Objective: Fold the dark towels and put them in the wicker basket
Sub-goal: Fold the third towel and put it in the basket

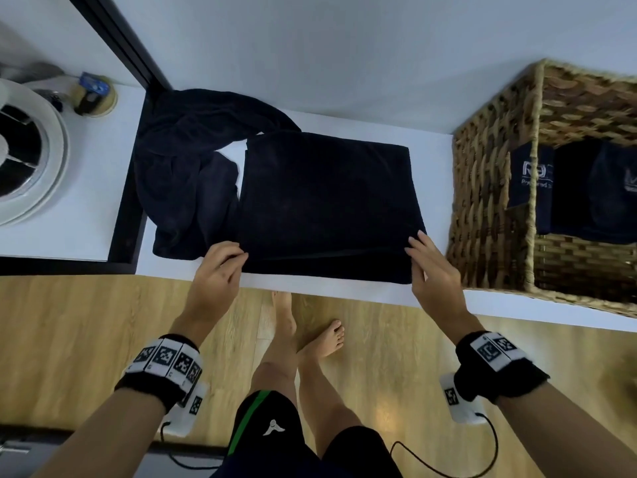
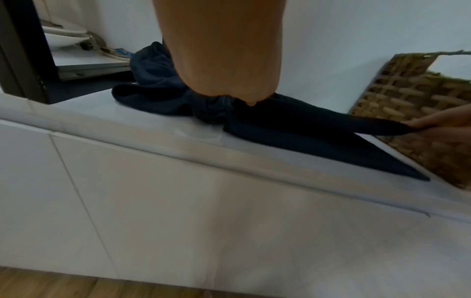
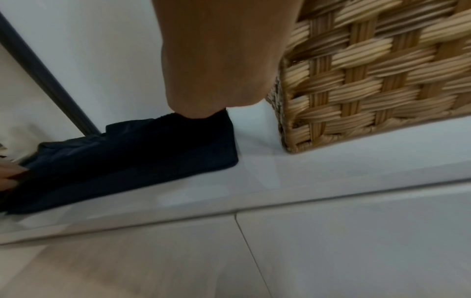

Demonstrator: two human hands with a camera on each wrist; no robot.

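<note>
Dark navy cloth, folded: one towel (image 1: 327, 205), lying flat as a rectangle on the white table (image 1: 427, 157), its near edge lifted slightly off the surface at both front corners.

Left hand (image 1: 217, 270): one. Fingers (image 1: 238, 258) curl onto the towel's near left corner and pinch it, thumb side hidden under the cloth.

Right hand (image 1: 429, 270): one. Fingers (image 1: 418, 243) lie over the near right corner with the thumb at the edge below, pinching the top layer; the left wrist view shows that layer raised off the one beneath.

Loose dark towel heap (image 1: 193, 174): one crumpled pile, touching the folded towel's left side; how many towels it holds cannot be told.

Wicker basket (image 1: 489, 188): one, standing on the table just right of the folded towel, apart from it. Inside, two dark folded pieces (image 1: 531, 181) with pale lettering show, standing on edge.

Fan (image 1: 24, 150): one, white and round, far left beyond a black frame (image 1: 131, 188).

Small round pot (image 1: 93, 94): one, beside the fan.

Wooden floor (image 1: 86, 315): below, with two bare feet.
</note>
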